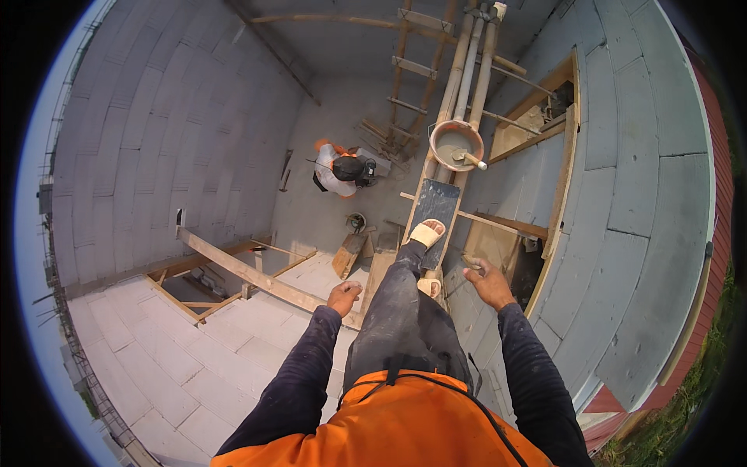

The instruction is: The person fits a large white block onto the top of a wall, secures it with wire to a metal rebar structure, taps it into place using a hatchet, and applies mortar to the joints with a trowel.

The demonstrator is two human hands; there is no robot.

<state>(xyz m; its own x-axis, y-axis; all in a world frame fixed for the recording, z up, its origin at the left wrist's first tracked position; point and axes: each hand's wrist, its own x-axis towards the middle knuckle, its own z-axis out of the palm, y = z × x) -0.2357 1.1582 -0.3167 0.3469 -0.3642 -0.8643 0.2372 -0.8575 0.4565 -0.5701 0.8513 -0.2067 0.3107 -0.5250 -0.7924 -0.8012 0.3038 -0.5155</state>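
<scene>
Empty as far as it shows, my left hand (344, 297) is loosely curled in the air, in front of a long timber beam (257, 274). My right hand (490, 283) hangs beside the grey block wall, its fingers bent but apart. Between and beyond the hands, my feet in tan sandals (427, 233) stand on a narrow walkway with a dark board (437, 201). Farther along it sits an orange bucket (456, 145) of grey mortar. A tool with a pale handle (475, 162) leans in the mortar, its working end partly hidden. Neither hand touches the bucket.
Bamboo poles (459, 70) carry the walkway high above the floor. A wooden ladder (412, 66) stands left of them. Below, a person (339, 171) in a dark cap works near a small bucket (355, 222). Timber-framed openings (572, 117) break the block wall (646, 171) at right.
</scene>
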